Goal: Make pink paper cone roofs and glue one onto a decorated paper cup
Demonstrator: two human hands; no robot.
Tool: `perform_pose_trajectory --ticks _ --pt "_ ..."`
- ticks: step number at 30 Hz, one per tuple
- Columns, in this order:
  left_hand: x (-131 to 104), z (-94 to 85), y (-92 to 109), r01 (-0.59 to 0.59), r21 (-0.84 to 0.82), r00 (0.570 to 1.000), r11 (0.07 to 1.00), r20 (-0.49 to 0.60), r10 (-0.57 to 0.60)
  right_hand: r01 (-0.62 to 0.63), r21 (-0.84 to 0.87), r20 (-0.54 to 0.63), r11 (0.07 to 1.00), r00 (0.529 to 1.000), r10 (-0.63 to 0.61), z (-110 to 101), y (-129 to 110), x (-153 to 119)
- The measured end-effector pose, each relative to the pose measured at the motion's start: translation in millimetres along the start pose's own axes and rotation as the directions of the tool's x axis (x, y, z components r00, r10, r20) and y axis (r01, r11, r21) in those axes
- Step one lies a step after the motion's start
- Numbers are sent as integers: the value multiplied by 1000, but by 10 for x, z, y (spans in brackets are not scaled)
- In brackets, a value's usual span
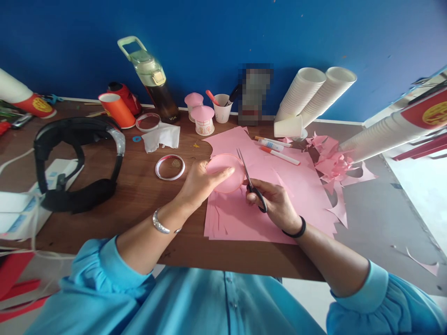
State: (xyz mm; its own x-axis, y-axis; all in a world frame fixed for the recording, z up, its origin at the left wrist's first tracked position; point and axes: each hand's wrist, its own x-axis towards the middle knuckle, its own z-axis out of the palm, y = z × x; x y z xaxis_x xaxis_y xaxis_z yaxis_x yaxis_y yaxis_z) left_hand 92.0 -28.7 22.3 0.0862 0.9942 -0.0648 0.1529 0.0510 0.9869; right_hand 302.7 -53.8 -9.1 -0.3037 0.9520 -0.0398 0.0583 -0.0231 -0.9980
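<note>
My left hand (204, 179) grips a round pink paper disc (223, 163), thumb lying across its face. In my right hand (275, 200) is a pair of scissors (247, 173) with black handles, its blades pointing up and away along the disc's right edge. Whether the blades touch the paper I cannot tell. Both hands are above a stack of pink paper sheets (296, 200) on the brown table. Two orange-and-white markers (281, 156) and a glue stick (272, 145) lie on the sheets' far part.
Behind stand two small cups with pink cone roofs (204, 122), a cup holding pens (222, 111), a bottle (157, 88) and stacked paper cups (302, 90). Pink scraps (330, 158) pile at right. Tape rings (170, 176) and a black headband (80, 200) lie left.
</note>
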Motion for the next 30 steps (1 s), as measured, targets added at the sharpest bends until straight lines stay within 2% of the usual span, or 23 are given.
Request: perform_pose_trajectory --ticks 14,22,30 --pt "36 -39 -26 -1 35 1000 999 -14 2 -13 -47 17 999 1000 14 -19 -45 -1" --pt "47 -65 -60 -21 39 1000 999 -10 22 -50 -4 28 999 998 50 -37 -36 -5" --pt "51 -101 -35 -40 69 999 997 -25 41 -24 -55 41 998 999 27 -43 -81 1"
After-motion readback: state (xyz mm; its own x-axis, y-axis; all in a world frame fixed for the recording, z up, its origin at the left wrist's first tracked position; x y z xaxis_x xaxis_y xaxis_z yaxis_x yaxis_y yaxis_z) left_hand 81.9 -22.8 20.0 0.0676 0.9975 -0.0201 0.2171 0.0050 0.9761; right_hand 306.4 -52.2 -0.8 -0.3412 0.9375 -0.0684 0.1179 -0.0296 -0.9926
